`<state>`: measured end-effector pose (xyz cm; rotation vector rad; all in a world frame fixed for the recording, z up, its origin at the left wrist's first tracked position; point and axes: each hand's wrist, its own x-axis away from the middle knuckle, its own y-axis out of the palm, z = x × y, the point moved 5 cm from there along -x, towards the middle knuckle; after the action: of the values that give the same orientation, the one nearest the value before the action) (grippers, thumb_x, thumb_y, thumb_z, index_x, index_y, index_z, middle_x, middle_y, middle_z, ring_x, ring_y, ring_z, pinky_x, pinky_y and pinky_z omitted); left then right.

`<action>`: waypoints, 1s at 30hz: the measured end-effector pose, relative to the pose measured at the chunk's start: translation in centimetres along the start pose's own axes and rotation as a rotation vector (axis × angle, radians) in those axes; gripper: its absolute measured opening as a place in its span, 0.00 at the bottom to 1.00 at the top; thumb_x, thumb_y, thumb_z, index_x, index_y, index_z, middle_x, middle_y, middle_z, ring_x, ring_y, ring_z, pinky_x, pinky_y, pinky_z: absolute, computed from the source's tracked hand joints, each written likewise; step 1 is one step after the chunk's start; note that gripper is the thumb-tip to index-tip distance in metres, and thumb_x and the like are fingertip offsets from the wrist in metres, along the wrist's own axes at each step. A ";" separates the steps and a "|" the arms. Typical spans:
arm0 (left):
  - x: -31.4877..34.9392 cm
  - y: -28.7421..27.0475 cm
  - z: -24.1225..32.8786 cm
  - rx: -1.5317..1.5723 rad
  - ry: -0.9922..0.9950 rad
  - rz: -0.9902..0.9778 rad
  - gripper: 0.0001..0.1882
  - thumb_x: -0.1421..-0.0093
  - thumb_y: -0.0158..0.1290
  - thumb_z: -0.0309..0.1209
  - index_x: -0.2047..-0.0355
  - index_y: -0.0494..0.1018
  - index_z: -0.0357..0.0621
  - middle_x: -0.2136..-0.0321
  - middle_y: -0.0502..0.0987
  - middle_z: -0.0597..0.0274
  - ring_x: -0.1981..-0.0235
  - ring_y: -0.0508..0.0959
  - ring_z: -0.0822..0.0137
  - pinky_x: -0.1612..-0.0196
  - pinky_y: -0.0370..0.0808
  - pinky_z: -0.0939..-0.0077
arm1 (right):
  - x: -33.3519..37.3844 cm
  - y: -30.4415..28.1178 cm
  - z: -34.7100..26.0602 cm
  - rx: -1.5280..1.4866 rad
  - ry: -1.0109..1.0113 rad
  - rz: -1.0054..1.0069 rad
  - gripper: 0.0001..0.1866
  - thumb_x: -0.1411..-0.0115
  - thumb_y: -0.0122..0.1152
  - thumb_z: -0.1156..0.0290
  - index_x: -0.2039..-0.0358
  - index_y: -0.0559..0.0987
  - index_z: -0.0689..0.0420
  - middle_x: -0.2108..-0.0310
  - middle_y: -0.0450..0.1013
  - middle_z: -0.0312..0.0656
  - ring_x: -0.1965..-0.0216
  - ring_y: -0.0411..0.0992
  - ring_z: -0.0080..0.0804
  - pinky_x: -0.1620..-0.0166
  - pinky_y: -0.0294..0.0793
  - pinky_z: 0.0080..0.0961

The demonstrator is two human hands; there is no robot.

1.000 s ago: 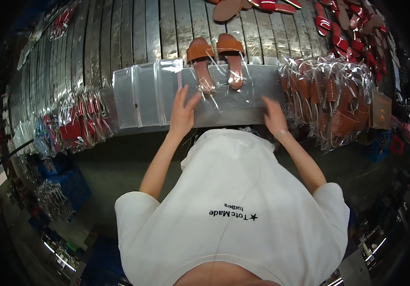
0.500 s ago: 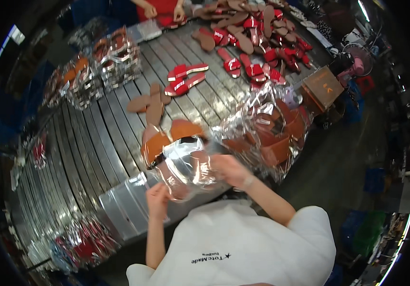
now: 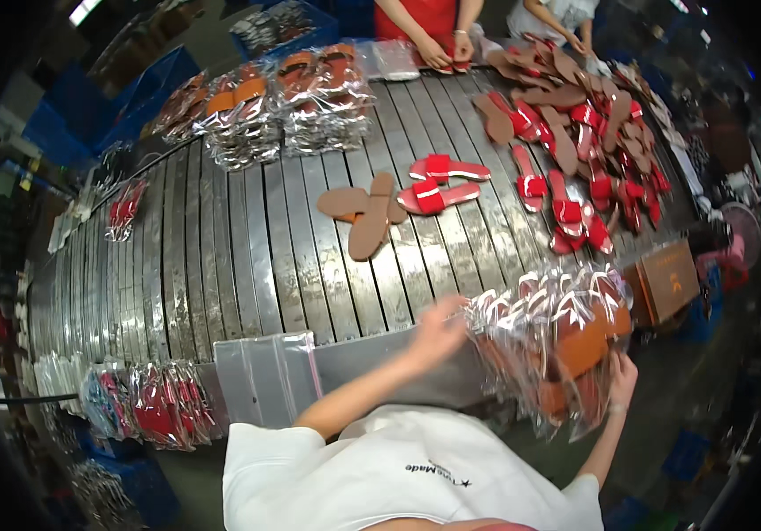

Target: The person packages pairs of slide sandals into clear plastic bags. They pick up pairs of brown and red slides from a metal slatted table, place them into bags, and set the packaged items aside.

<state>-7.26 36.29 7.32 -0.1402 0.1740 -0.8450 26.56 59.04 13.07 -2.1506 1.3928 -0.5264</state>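
Observation:
A stack of brown sandals in clear plastic bags (image 3: 566,354) sits at the table's near right edge, in front of me. My right hand (image 3: 622,380) is closed on its right side, gripping the bagged sandals. My left hand (image 3: 440,332) reaches across to the left edge of the stack; its fingers are smeared by motion, and whether they grip the plastic does not show. To the left of that arm lie flat clear plastic bags (image 3: 265,380). Farther in, loose brown sandals (image 3: 371,217) rest soles up beside a pair of red sandals (image 3: 438,196).
Red sandals (image 3: 566,133) are heaped at the far right. Bagged brown sandals (image 3: 323,111) stand stacked at the far left, bagged red ones (image 3: 163,407) at the near left. A carton (image 3: 664,283) and a pink fan (image 3: 739,234) are at right. Co-workers' hands (image 3: 447,53) work opposite.
The bagged pair that I held before me is now no longer apart from the stack at right. Both hands have moved right, to either side of that stack. The view has turned.

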 end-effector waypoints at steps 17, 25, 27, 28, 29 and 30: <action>-0.5 -14.8 -6.2 -0.378 -0.150 -0.069 0.27 0.55 0.58 0.30 0.51 0.70 0.45 0.57 0.75 0.52 0.56 0.76 0.59 0.53 0.70 0.71 | 10.2 16.6 -24.0 -0.263 -0.611 -0.389 0.28 0.58 0.71 0.71 0.55 0.74 0.59 0.54 0.70 0.44 0.54 0.69 0.33 0.50 0.66 0.31; 12.8 -21.5 4.5 0.271 0.036 -0.058 0.39 0.53 0.57 0.51 0.45 0.64 0.43 0.51 0.71 0.55 0.48 0.69 0.58 0.45 0.64 0.60 | 10.4 29.1 -22.5 0.077 -0.868 -0.494 0.10 0.55 0.68 0.63 0.77 0.76 0.53 0.73 0.73 0.37 0.68 0.72 0.36 0.60 0.70 0.27; 15.3 -24.1 1.5 0.655 0.013 0.251 0.52 0.56 0.49 0.68 0.40 0.54 0.45 0.46 0.65 0.52 0.43 0.63 0.53 0.42 0.60 0.52 | 11.6 29.1 -23.0 -0.119 -0.643 -0.639 0.15 0.57 0.70 0.60 0.76 0.76 0.56 0.78 0.73 0.43 0.77 0.72 0.37 0.71 0.71 0.23; 17.0 -24.3 -1.3 0.659 -0.017 0.311 0.57 0.59 0.44 0.74 0.38 0.49 0.46 0.43 0.61 0.51 0.42 0.61 0.51 0.42 0.59 0.48 | 12.4 30.1 -22.6 -0.340 -0.397 -0.742 0.17 0.56 0.70 0.60 0.72 0.77 0.59 0.76 0.75 0.42 0.78 0.72 0.30 0.71 0.71 0.25; 17.4 -22.6 -2.4 0.870 -0.002 0.238 0.59 0.62 0.42 0.76 0.38 0.49 0.46 0.42 0.60 0.51 0.41 0.60 0.50 0.41 0.57 0.50 | 12.9 30.8 -22.4 -0.467 -0.192 -0.857 0.19 0.54 0.69 0.62 0.68 0.77 0.62 0.74 0.76 0.40 0.75 0.70 0.22 0.71 0.70 0.24; 17.4 -20.4 -2.3 1.080 0.020 0.183 0.62 0.64 0.41 0.78 0.38 0.49 0.46 0.41 0.58 0.50 0.41 0.59 0.50 0.40 0.56 0.52 | 13.1 32.1 -21.0 -0.459 -0.168 -0.878 0.18 0.52 0.68 0.63 0.67 0.76 0.64 0.73 0.75 0.36 0.74 0.69 0.19 0.71 0.70 0.22</action>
<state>-11.31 9.67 7.25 0.8831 -0.2613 -0.6640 -3.28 31.77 10.56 -3.0692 0.4320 -0.3203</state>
